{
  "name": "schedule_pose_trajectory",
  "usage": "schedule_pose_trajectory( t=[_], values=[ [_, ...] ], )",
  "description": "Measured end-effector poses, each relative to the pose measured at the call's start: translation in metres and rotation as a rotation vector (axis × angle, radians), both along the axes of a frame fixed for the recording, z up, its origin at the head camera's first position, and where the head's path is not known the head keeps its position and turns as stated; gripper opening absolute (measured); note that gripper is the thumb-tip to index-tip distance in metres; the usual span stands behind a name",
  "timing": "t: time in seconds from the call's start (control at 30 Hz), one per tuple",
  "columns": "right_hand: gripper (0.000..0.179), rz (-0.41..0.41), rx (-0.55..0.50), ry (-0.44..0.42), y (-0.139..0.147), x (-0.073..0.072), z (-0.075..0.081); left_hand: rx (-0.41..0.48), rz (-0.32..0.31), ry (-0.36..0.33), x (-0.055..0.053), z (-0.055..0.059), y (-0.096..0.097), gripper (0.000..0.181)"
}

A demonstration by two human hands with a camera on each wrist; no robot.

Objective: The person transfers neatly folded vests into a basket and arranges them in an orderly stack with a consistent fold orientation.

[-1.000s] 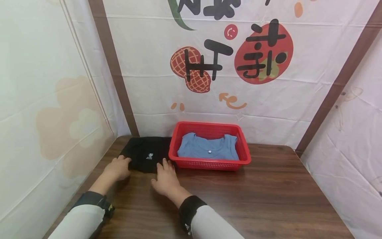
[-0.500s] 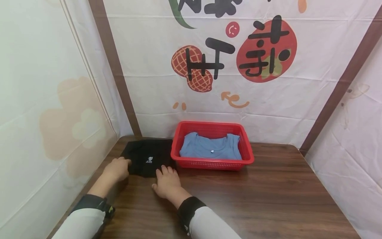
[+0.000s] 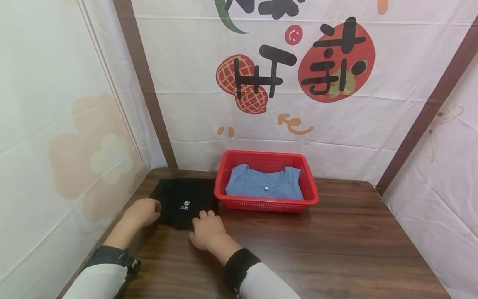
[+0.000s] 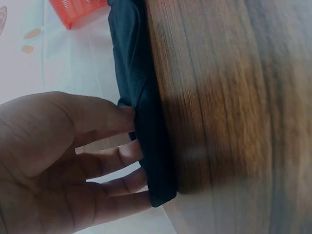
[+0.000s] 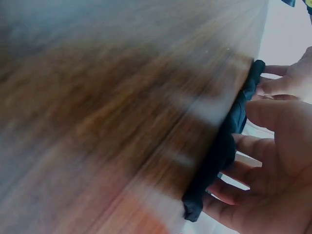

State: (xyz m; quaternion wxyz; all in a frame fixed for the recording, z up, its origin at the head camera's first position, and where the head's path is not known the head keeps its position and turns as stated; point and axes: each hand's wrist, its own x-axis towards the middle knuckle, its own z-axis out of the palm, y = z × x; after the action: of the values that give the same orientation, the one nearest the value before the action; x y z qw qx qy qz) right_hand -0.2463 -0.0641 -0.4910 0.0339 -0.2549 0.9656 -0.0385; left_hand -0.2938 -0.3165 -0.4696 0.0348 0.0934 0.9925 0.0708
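Note:
A black folded garment (image 3: 183,195) with a small white print lies flat at the table's back left. At its left front edge is my left hand (image 3: 143,212), thumb and fingers touching the cloth edge (image 4: 151,151); the left wrist view shows the fingers spread apart. My right hand (image 3: 207,230) rests its fingertips on the garment's front right part. In the right wrist view, the right thumb and fingers (image 5: 226,190) lie along the cloth's upper side, their tips partly hidden by it.
A red plastic basket (image 3: 266,204) stands to the right of the garment, holding a folded blue top (image 3: 261,185). The wooden table (image 3: 317,249) runs back to a printed white curtain (image 3: 186,104), with another curtain (image 3: 56,166) on the left.
The black garment has slid a little toward me, its front edge nearer. Both hands have drawn back slightly with it, and their fingers are more bent. The basket has stayed in place.

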Motion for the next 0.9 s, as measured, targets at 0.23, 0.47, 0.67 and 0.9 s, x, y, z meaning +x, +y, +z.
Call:
schedule_pose_trajectory(
  t=[0.23,0.47,0.67,0.9],
  values=[
    [0.044,0.077,-0.034,-0.031,0.010,0.012,0.009,-0.018,0.021,0.013,0.012,-0.002,0.000,0.011],
    [0.042,0.119,0.002,-0.054,0.008,0.029,0.015,-0.080,0.024,0.052,0.034,0.002,0.016,0.017],
    [0.040,0.142,-0.016,-0.069,0.013,0.039,0.013,-0.037,0.000,-0.053,0.043,0.006,0.016,0.021],
    [0.038,0.160,-0.006,-0.055,0.017,0.054,0.018,-0.021,-0.035,-0.052,0.060,0.003,0.008,0.026]
  ],
)
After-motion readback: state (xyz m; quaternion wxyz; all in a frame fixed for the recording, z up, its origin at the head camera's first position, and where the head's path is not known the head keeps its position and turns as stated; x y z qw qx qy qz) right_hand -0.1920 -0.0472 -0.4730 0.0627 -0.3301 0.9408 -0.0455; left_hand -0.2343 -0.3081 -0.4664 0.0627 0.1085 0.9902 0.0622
